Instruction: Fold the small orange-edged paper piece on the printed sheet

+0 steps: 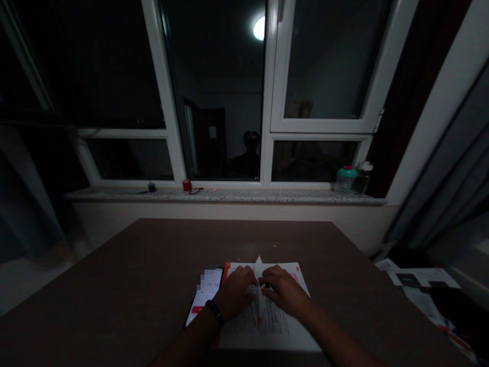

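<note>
both hands are pressed on a printed sheet (267,326) near the table (133,285) front edge — left hand (235,295) and right hand (284,290) fingers pinched on its raised centre fold, so the crease is held upright. a lit phone (206,298) lies just left, within view.

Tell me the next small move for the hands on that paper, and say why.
Probably press the raised fold flat. Both the left hand and right hand rest on the printed sheet, pinching a paper ridge that stands upright between them, its crease not yet laid down. The lit phone lies just left, clear of the fold.
</note>
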The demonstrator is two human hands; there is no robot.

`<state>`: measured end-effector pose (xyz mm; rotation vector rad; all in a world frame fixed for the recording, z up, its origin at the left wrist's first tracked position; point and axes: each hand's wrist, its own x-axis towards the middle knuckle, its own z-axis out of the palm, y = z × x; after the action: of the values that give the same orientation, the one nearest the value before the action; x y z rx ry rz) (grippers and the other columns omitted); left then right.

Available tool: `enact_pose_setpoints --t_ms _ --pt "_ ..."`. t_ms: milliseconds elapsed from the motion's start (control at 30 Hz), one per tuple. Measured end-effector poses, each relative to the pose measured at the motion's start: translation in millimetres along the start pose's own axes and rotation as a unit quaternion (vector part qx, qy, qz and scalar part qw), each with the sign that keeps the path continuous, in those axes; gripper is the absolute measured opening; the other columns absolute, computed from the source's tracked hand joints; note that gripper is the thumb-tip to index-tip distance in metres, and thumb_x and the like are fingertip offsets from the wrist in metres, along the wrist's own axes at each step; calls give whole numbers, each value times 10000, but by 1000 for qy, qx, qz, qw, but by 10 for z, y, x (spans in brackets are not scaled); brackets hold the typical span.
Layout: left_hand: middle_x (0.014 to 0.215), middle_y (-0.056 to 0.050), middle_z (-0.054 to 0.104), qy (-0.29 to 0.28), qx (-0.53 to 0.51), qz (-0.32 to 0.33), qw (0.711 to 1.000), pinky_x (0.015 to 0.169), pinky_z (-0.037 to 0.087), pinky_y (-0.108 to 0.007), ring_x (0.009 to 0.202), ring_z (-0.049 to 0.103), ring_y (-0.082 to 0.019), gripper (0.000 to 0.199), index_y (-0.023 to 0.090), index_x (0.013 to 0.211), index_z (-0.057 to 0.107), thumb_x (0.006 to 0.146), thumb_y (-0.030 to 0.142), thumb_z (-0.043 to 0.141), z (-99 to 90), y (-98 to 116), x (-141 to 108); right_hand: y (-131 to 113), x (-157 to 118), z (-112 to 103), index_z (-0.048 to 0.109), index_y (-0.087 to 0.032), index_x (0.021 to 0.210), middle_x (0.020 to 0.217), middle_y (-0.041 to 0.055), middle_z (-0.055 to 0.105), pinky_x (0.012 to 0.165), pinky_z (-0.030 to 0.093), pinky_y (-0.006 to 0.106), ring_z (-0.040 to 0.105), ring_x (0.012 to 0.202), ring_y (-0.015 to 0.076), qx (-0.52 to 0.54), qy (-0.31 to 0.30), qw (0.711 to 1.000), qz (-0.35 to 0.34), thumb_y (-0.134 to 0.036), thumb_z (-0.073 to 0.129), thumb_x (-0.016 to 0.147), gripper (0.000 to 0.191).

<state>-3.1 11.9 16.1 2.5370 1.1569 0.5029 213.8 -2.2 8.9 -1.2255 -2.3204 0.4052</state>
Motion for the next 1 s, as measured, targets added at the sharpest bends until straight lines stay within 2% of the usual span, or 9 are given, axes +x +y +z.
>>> enact_pose_setpoints --t_ms 100,300,667,1000 --pt "1218 -32 598 -7 8 -6 1000 963 390 -382 1121 502 -254 381 223 1160 595 795 158 683 -11 -15 -1 37 -9 33 669 -215 1106 1086 65 663 930 416 337 559 1061 228 24 20 999 1 -187 654 847 261" --pt "1332 -51 570 -31 18 -13 999 1020 361 -431 1206 478 -279 426 250 1250 585 830 201 642 -36 -6 -3 42 -40 52 709 -217 1033 1137 81 659 945 424 346 562 1097 231 28 29 999 -22 -238 628 874 179" --pt "1332 -46 583 -25 28 -19 999 1033 362 -424 1199 488 -272 437 220 1242 603 813 175 670 -24 -2 -2 7 -70 12 714 -235 1072 1212 88 652 975 410 380 549 1154 252 15 18 1000 1 -271 621 878 219" --pt "1406 -55 530 -43 30 -8 999 1048 347 -448 1275 441 -290 433 234 1220 602 802 213 713 -36 -34 10 -8 -77 23 702 -259 1065 1306 79 610 1007 375 414 509 1219 276 -8 9 1000 29 -256 700 784 281"
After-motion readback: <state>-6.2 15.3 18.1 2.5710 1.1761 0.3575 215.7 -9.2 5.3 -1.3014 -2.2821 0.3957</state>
